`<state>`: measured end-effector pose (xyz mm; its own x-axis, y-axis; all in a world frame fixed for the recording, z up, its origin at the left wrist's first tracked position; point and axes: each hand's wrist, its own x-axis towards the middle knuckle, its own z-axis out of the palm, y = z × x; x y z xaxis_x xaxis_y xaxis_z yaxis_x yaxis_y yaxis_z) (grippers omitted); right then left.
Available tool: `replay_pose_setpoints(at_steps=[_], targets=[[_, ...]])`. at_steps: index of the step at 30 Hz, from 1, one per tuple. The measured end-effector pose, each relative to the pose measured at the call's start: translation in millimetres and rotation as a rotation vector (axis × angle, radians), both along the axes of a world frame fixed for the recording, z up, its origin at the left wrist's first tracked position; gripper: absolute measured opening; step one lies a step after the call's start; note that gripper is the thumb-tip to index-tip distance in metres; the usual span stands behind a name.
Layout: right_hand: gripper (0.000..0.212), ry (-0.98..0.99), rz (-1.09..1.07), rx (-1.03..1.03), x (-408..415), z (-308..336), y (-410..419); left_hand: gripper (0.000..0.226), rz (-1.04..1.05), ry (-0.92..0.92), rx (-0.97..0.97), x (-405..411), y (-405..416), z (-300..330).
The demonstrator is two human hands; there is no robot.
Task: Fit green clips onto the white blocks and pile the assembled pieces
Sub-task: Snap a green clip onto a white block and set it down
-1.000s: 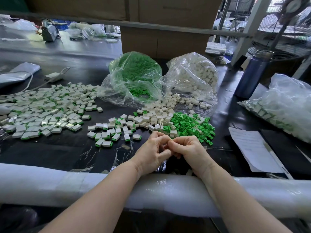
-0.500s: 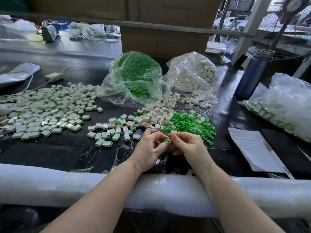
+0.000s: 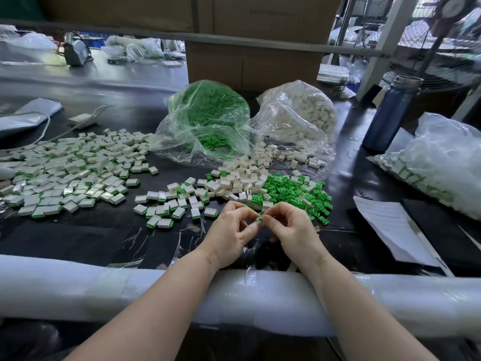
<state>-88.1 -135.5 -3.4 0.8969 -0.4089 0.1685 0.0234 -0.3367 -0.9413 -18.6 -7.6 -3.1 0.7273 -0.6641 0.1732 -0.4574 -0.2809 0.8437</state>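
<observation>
My left hand [image 3: 231,237] and my right hand [image 3: 291,233] meet fingertip to fingertip just above the black table, pinching one small piece whose green clip [image 3: 259,218] peeks out between them; the rest of the piece is hidden by fingers. Just beyond the hands lie loose green clips [image 3: 289,190] and loose white blocks [image 3: 242,178]. A small group of assembled pieces [image 3: 171,204] lies left of the hands, and a large spread of assembled pieces [image 3: 67,168] covers the far left.
A bag of green clips [image 3: 208,113] and a bag of white blocks [image 3: 299,115] stand behind. A blue bottle [image 3: 390,115], a full plastic bag [image 3: 442,162] and paper sheets [image 3: 390,230] sit right. A padded white bar [image 3: 78,285] runs along the table's near edge.
My hands have moved slightly forward and opened apart a little, so the green clip end now shows between the fingertips. The piles have not moved.
</observation>
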Motion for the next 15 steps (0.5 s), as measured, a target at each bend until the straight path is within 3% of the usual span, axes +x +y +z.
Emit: replay_pose_setpoints(at_steps=[6, 11, 15], targets=[[0.018, -0.01, -0.041, -0.074, -0.8, 1.0, 0.0, 0.013, 0.037, 0.036, -0.039, 0.4, -0.2, -1.4], [0.008, -0.009, -0.219, -0.229, -0.4, -1.9, -3.2, 0.021, 0.244, -0.005, -0.07, 2.3, 1.2, -3.9], [0.011, 0.024, -0.317, -0.307, -1.3, -1.9, -6.7, 0.024, 0.493, -0.138, -0.061, 8.2, 6.0, -4.8]])
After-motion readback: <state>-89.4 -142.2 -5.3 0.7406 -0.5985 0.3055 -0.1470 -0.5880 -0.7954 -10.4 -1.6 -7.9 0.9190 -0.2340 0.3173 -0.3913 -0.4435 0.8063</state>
